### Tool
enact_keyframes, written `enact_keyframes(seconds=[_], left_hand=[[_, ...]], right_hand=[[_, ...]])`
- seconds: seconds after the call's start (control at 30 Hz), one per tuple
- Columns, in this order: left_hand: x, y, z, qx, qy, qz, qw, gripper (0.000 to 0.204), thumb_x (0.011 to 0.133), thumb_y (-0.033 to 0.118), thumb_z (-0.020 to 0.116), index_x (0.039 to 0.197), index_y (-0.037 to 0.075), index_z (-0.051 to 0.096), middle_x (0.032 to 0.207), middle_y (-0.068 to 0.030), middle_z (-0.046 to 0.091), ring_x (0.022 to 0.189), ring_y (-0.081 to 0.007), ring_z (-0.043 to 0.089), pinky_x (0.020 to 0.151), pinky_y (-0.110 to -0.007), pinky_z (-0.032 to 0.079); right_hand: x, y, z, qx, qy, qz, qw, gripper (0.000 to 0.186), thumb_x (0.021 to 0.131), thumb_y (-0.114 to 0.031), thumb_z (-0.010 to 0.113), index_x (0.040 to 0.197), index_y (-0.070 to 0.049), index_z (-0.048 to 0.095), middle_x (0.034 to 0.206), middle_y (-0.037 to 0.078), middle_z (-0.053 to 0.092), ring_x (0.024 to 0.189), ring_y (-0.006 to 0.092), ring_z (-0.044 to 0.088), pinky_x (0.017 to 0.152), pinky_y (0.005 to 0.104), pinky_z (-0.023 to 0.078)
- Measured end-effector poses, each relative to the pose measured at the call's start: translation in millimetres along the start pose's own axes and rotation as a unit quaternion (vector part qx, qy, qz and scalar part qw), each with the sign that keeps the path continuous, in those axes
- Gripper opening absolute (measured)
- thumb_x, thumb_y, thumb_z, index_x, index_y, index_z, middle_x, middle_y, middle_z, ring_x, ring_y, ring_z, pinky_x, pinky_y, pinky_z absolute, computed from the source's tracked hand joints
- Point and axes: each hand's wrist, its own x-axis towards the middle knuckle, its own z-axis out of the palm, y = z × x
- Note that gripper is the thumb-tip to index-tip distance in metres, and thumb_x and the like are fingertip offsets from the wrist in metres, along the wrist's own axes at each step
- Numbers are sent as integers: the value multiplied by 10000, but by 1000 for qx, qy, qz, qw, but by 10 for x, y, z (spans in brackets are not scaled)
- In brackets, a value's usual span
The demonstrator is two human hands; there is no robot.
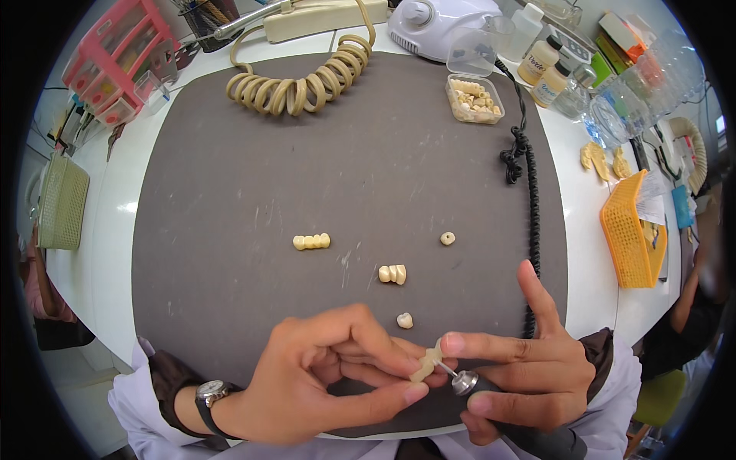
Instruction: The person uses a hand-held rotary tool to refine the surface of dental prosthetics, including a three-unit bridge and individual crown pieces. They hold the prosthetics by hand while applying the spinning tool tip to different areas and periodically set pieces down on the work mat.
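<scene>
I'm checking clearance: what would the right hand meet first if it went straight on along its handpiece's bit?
The cream tooth piece in the left hand. The right hand aims the bit at it, tip seemingly at its edge, though depth leaves contact unclear.

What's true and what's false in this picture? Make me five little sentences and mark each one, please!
1. The left hand holds a dental bridge. True.
2. The right hand holds a paintbrush. False: it holds a rotary handpiece.
3. The clear plastic box has its lid open. True.
4. The orange basket stands left of the grey mat. False: the orange basket is on the right.
5. Two single crowns lie on the grey mat. True.
</scene>
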Motion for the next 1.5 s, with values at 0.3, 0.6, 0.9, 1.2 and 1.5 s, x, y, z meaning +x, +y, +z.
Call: enact_keyframes(seconds=[0.3, 0.6, 0.9, 1.2, 1.5], left_hand=[[-14, -63, -2, -41, 4, -4, 999, 177, 802, -116, 574, 907, -20, 469, 1026, -242, 605, 1032, -264, 588, 879, -329, 511], [-11, -63, 7, -68, 9, -10, 998, 154, 816, -103, 567, 892, -18, 464, 1035, -232, 606, 1038, -244, 585, 897, -292, 502], [-13, -31, 29, -28, 15, 8, 999, 149, 808, -95, 586, 906, -43, 486, 1050, -226, 601, 1018, -235, 596, 880, -288, 510], [-15, -39, 72, 46, 48, 22, 998, 149, 780, -91, 621, 878, -57, 515, 987, -228, 620, 942, -235, 628, 822, -287, 533], [-26, 15, 89, 111, 66, 35, 991, 197, 725, -119, 662, 810, -44, 502, 948, -268, 626, 878, -242, 650, 764, -294, 549]], right_hand=[[18, 3, -8, 1, -8, -4, 1000, 173, 794, -146, 660, 916, -99, 548, 527, 27, 573, 879, 331, 656, 1001, 685, 118], [2, 7, -5, 10, -7, -4, 1000, 187, 796, -150, 665, 926, -103, 539, 530, 23, 571, 876, 347, 653, 1003, 686, 102], [24, -133, 60, -11, 75, 4, 997, 187, 846, -204, 616, 961, -130, 488, 593, 26, 632, 830, 336, 666, 1003, 681, -47], [1, -150, 88, -25, 54, -6, 998, 239, 843, -157, 616, 999, -111, 441, 602, 60, 633, 770, 331, 678, 1038, 622, 27], [23, -113, 106, -22, 74, -28, 997, 208, 858, -147, 603, 986, -83, 454, 572, 58, 620, 724, 326, 680, 1060, 579, 37]])
